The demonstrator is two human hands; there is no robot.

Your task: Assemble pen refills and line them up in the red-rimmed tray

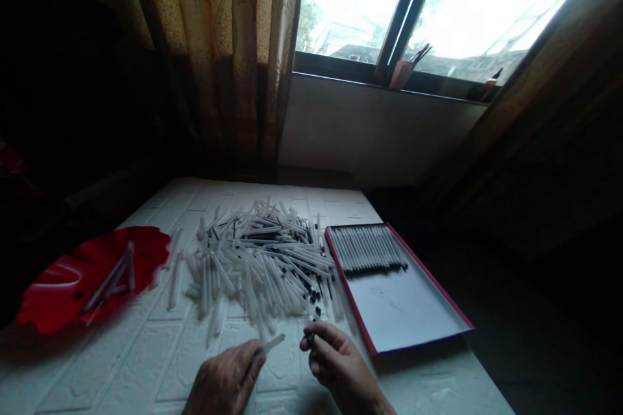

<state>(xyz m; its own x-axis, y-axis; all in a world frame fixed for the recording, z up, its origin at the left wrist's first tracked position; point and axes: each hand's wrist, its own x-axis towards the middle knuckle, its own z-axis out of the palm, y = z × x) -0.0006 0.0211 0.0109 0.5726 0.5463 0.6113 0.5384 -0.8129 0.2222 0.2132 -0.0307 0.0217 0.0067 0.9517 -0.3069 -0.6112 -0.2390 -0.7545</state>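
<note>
Clear tube, I see, sits pinched in the left hand; the curled right hand grips a black piece.

The bare left hand hides one end of a translucent plastic tube; the bare right hand partly covers a tiny black piece, too small to identify. The lower edge crops the right forearm.
</note>
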